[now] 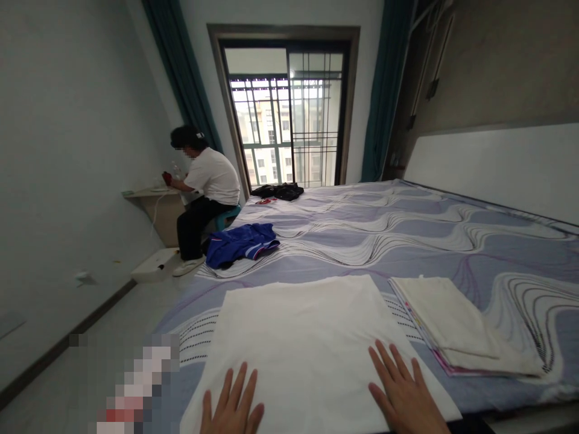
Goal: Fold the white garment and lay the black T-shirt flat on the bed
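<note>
I am looking down over a bed (407,235) with a lilac cover patterned in wavy grey lines; at its near edge lies a white folded cloth (303,337), spread flat and roughly rectangular, its long axis running away from me toward the window (289,120). My left hand (233,407) rests palm down on the cloth's near left corner, fingers straight and slightly spread, gripping nothing; my right hand (402,392) rests the same way on the near right part, fingers flat and fanned, also holding nothing. Both hands sit on the near end, so almost all of the cloth lies ahead of the fingertips; neither hand is clearly nearer its middle.

Just right of the cloth, close to my right hand but apart from it, sits a stack of folded cream cloths (465,328) with a coloured edge showing underneath. Farther up the bed, to the left, lies a crumpled blue garment (242,243); near the far edge, a dark garment (280,191).

A seated person (205,193) in a white top faces a small wall shelf (151,194) at the left, well apart from me.
</note>
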A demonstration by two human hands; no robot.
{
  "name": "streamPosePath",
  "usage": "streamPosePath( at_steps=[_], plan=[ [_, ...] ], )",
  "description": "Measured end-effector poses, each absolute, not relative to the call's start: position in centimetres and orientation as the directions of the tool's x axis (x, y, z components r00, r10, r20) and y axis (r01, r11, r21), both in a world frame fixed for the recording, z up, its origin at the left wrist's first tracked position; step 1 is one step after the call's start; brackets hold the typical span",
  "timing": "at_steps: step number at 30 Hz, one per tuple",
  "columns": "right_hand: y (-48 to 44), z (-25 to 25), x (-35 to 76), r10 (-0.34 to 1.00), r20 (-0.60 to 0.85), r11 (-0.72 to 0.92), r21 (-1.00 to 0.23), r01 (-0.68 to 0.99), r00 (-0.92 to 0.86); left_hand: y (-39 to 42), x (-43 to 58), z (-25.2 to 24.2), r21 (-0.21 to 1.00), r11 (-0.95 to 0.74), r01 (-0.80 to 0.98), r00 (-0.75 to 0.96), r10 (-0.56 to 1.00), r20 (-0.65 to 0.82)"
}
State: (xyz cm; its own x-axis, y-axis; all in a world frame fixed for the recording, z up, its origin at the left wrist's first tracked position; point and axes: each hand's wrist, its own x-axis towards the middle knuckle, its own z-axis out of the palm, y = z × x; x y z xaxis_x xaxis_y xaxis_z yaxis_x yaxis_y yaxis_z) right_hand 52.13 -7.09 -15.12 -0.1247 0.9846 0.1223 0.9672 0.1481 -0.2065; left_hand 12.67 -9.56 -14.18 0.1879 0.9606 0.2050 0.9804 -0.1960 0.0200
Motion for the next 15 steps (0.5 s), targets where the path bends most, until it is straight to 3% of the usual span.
streamPosePath(
  at_steps=[2, 6, 15],
  plan=[
    [-6.6, -14.8, 49.3, 0.982, 0.132, 0.163, -0.215, 0.963, -0.137, -8.1, 15.5, -14.5, 0.046, -0.233, 0.971, 0.215, 0.945, 0.245],
    [-4.0, -13.1, 41.3, 0.905, 0.116, 0.424, -0.275, 0.863, -0.408, -3.7, 22.0, -13.3, 0.095, -0.381, 0.92, 0.35, 0.905, 0.243],
    [5.1, -11.5, 38.3, 0.959, 0.075, 0.285, -0.252, 0.925, -0.275, 5.4, 19.0, -11.2, 0.155, -0.21, 0.965, 0.194, 0.975, 0.109]
  ],
)
